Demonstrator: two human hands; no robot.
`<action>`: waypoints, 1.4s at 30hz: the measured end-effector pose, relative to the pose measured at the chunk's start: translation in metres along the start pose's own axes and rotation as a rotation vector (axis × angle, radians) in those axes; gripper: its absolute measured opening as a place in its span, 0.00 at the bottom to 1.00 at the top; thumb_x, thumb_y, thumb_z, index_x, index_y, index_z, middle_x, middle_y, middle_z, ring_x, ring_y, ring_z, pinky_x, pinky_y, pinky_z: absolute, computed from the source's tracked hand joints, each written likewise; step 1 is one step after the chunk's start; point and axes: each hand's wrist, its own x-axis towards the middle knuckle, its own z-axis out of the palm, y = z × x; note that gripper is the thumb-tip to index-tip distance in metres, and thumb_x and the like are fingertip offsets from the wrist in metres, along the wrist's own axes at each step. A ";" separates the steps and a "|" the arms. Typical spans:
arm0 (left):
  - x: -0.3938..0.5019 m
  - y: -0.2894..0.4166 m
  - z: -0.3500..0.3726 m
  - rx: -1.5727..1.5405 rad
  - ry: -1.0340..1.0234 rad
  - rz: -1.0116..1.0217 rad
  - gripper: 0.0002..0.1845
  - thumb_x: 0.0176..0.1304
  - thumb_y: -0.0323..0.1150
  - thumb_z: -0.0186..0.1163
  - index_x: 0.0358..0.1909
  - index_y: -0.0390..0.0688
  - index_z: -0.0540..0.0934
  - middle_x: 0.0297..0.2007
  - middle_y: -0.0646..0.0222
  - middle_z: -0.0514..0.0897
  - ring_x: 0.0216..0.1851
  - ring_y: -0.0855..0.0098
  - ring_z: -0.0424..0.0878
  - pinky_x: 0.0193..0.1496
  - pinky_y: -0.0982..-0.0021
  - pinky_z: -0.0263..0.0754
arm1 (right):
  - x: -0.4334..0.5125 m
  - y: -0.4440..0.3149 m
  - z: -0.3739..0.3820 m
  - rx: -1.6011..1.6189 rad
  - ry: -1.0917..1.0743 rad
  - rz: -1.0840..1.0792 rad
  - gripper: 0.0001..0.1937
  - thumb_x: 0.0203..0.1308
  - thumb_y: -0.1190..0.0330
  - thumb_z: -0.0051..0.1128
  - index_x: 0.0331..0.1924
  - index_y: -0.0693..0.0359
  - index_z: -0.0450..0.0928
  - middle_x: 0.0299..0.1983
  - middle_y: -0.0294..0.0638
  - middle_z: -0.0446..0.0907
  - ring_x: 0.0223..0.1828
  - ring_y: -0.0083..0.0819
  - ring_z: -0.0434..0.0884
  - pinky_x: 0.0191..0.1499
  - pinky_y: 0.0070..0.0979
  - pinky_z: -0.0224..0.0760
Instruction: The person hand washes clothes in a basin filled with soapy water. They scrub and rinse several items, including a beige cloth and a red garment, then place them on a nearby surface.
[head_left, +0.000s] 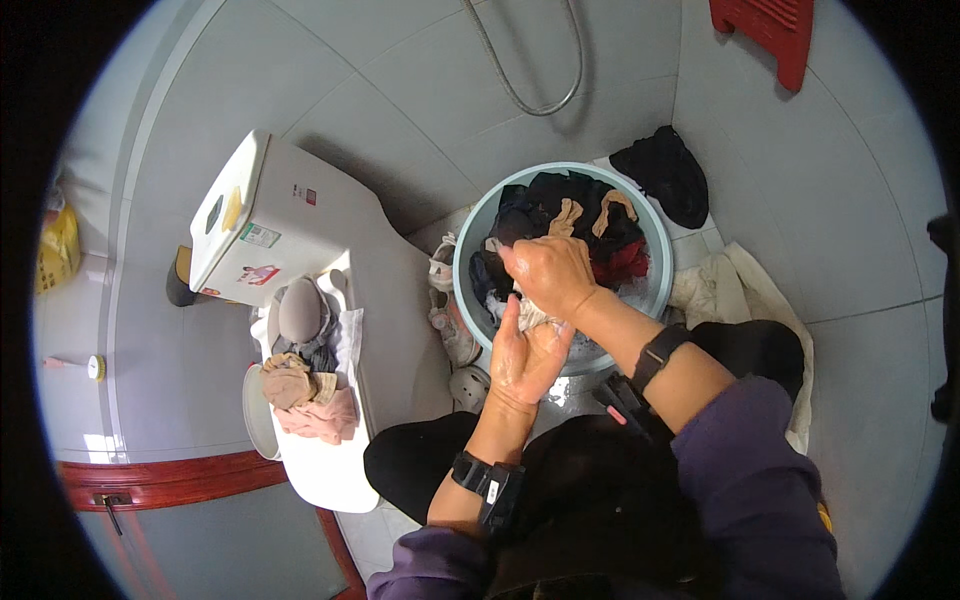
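Note:
A light blue plastic basin (662, 281) stands on the floor before me, holding wet dark clothes (559, 191), tan fabric pieces, a dark red garment (621, 262) and soapy water. Above its near left part, my right hand (551, 274) is closed around a small wet cream-and-white cloth (531, 315). Just below, my left hand (527, 356) is turned palm up with its fingers under the cloth's lower end. Both hands look wet and soapy. The far ends of the left fingers are partly hidden by the right hand and the cloth.
At left, a white toilet (322, 472) bears a bra, tan cloth and pink cloth (322, 416) on its lid. Shoes (457, 330) lie between toilet and basin. Black cloth (667, 176) and cream cloth (712, 289) lie right of the basin. A shower hose (536, 111) hangs above.

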 end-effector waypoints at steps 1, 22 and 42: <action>0.000 0.000 0.001 0.042 0.011 -0.011 0.24 0.69 0.42 0.34 0.62 0.40 0.59 0.64 0.61 0.58 0.64 0.66 0.57 0.65 0.65 0.52 | 0.000 0.001 0.006 -0.036 0.088 0.062 0.10 0.49 0.60 0.50 0.21 0.54 0.77 0.18 0.41 0.76 0.22 0.45 0.77 0.26 0.45 0.68; 0.000 0.004 -0.021 -0.057 -0.431 -0.021 0.29 0.67 0.45 0.35 0.65 0.40 0.53 0.66 0.57 0.53 0.67 0.61 0.50 0.68 0.61 0.42 | -0.012 -0.023 0.006 -0.215 -0.029 0.024 0.11 0.50 0.59 0.51 0.22 0.56 0.78 0.26 0.50 0.78 0.36 0.46 0.79 0.35 0.45 0.68; 0.007 -0.003 -0.027 -0.182 -0.323 0.049 0.25 0.67 0.46 0.42 0.59 0.39 0.63 0.57 0.62 0.69 0.58 0.63 0.67 0.61 0.63 0.60 | -0.017 0.007 0.050 -0.642 0.415 0.259 0.10 0.52 0.68 0.53 0.19 0.61 0.69 0.15 0.40 0.69 0.18 0.36 0.72 0.20 0.29 0.64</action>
